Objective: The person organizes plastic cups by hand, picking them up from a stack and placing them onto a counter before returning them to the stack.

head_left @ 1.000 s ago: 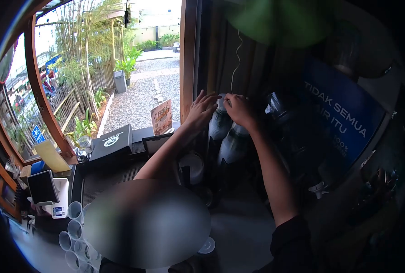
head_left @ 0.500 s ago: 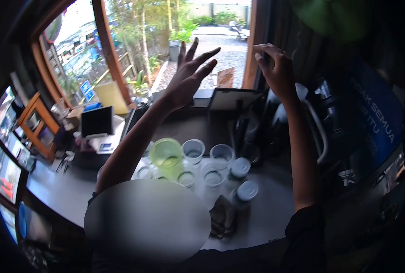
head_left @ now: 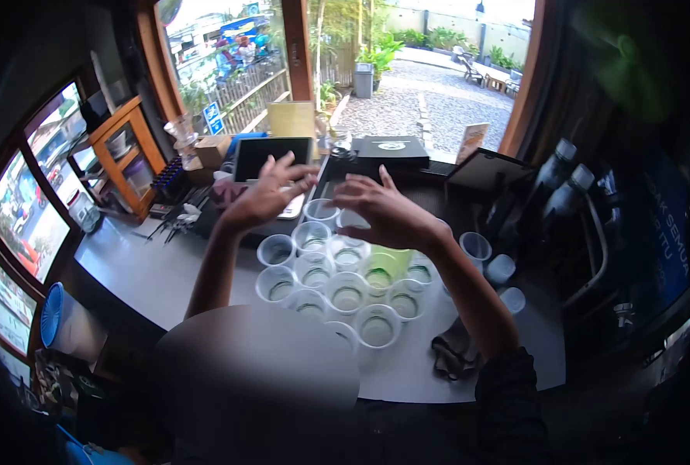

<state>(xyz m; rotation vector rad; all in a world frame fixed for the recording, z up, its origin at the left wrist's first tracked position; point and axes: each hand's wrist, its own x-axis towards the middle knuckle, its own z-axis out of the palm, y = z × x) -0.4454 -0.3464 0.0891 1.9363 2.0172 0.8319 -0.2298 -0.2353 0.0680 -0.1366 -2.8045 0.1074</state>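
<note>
Many clear plastic cups [head_left: 376, 325] stand in a cluster on the grey counter [head_left: 136, 267], with one green-tinted cup [head_left: 388, 266] among them. My left hand [head_left: 271, 194] is raised above the far left side of the cluster, fingers spread, holding nothing. Over the far cups my right hand [head_left: 388, 209] hovers with its fingers apart and nothing in it; it partly hides some cups. A dark crumpled cloth [head_left: 455, 353] lies beside the cups, near my right forearm. A blurred pale round shape hides the near left part of the counter.
Beyond the cups are a dark-screened tablet [head_left: 271, 157], a black box [head_left: 392, 150] and a dark tilted board [head_left: 488, 177]. Bottles [head_left: 566, 194] stand at the right. A wooden cabinet [head_left: 132, 159] is at the left, and a lidded bucket [head_left: 70, 322] sits lower left.
The view has swung left, showing more cups. Both hands have come down and closer together, from in front of the window to over the cups. My right hand's fingers have spread.
</note>
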